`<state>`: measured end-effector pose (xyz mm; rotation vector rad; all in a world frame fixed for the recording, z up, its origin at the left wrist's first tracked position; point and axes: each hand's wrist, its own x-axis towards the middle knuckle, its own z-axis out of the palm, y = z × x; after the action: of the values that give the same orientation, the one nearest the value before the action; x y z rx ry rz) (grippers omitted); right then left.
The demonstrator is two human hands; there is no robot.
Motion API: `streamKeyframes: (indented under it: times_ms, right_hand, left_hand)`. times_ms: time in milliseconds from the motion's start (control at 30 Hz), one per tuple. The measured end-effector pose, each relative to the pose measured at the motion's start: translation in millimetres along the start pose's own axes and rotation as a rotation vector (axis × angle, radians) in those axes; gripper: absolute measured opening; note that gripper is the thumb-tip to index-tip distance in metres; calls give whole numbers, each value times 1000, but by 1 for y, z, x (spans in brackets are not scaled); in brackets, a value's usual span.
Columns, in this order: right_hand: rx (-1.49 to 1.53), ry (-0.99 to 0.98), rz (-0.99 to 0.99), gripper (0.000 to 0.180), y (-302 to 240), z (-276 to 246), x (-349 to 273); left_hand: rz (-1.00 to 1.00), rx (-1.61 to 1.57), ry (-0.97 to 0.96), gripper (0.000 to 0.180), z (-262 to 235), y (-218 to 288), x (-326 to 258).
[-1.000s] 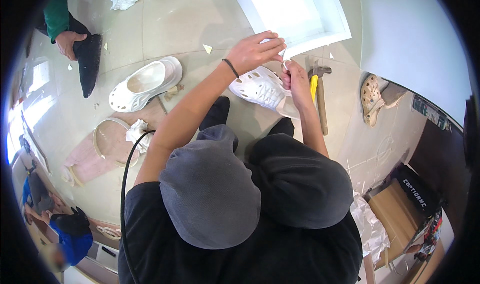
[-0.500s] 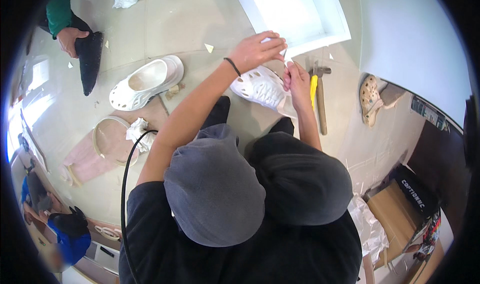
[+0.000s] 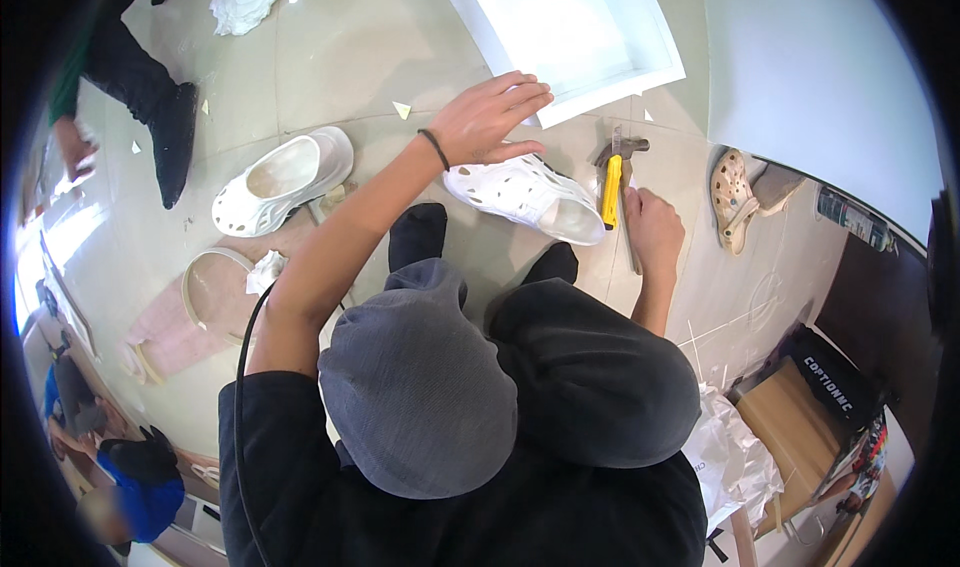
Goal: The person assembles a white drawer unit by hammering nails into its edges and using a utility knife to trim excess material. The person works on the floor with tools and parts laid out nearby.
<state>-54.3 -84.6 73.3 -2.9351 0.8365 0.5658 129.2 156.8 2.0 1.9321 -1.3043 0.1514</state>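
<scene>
1. Nearest, the person crouches on the tiled floor [image 3: 330,57], both knees in grey cloth filling the lower middle of the view.
2. Just beyond the knees, the right hand [image 3: 652,229] is curled closed, knuckles up, beside the yellow-handled hammer [image 3: 612,182]; whether it grips anything, I cannot tell.
3. That hammer lies on the floor, its handle next to the right hand and its head pointing away towards the white panel [image 3: 560,37].
4. Between the two hands sits a white perforated clog [image 3: 525,195], just left of the hammer.
5. Over the clog's far side, the left hand [image 3: 490,117] is spread flat, fingertips touching the edge of the white panel.
6. Further left, a second white clog [image 3: 280,179] rests well apart.
7. Farthest, another person's dark shoe [image 3: 172,139] stands on the floor.
</scene>
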Motion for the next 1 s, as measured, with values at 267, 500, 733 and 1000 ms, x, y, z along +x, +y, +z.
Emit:
streamKeyframes:
  times_ms: [267,500,733,1000]
  right_hand:
    - [263,-123,-263,38,-27,2,25]
    - [220,58,-291,32,-36,18,30]
    - [1455,-381,-42,35,-66,34,52]
    - [1561,-336,62,30,-99,34,54]
  left_hand:
    - [-831,-516,298,44,42,59,-21]
    - [-503,-149,268,31,40,50,-10]
    - [-545,-184,316,24,39,47,-5]
    - [-1190,-1040,281,20,32,39,10]
